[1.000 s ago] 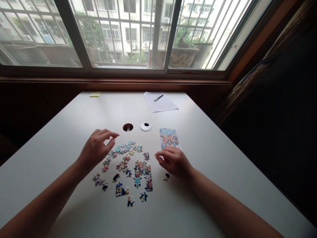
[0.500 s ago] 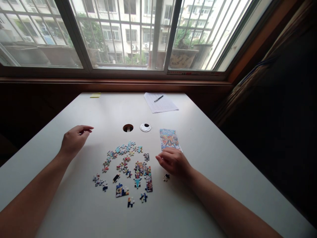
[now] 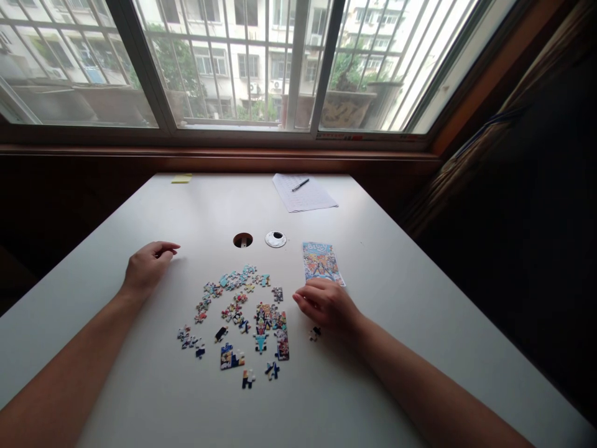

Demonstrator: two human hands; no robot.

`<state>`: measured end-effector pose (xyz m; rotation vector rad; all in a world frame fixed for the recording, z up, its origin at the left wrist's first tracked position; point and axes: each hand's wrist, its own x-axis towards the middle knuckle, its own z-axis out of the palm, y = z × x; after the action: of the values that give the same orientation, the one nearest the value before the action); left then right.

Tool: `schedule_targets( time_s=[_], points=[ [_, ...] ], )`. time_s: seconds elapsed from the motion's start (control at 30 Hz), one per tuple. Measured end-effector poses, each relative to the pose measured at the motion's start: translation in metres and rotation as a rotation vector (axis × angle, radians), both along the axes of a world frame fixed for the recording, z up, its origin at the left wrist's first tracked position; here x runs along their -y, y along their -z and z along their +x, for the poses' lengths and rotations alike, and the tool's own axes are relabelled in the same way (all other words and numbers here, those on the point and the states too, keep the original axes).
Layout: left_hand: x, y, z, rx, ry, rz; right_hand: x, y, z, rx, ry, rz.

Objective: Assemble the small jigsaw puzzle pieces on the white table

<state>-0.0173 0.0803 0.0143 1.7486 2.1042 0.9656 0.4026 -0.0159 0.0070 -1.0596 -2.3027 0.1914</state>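
At the left of the head view, my left hand (image 3: 148,267) rests over the white table (image 3: 224,208), fingers loosely bent with a small gap and no object visible in them. My right hand (image 3: 329,303) is on the right, its fingers curled together; whatever they may hold is hidden. It partly covers the lower edge of a small picture card (image 3: 321,261). A loose puzzle piece (image 3: 314,334) lies just below it. Between my hands are a joined puzzle section (image 3: 282,339), a smaller joined corner (image 3: 231,357) and scattered puzzle pieces (image 3: 233,280).
A round hole (image 3: 243,240) opens in the tabletop, with its metal cover (image 3: 275,239) beside it. Farther back lie paper sheets (image 3: 308,198) with a pen (image 3: 301,185) on them and yellow sticky notes (image 3: 181,178). A barred window is behind the table; a dark curtain hangs at right.
My left hand has shifted slightly right and down, with its fingers drawn closer together. My right hand stays in place. The view has moved a little; the puzzle pieces look unchanged.
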Motion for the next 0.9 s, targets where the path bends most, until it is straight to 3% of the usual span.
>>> schedule_targets(
  time_s=[0.5, 0.9],
  points=[
    [-0.003, 0.006, -0.003, 0.047, 0.014, -0.033, -0.004, 0.001, -0.004, 0.038, -0.013, 0.032],
    [-0.001, 0.004, -0.001, 0.023, 0.031, -0.041, -0.003, 0.003, -0.011, 0.16, 0.047, -0.04]
  ],
)
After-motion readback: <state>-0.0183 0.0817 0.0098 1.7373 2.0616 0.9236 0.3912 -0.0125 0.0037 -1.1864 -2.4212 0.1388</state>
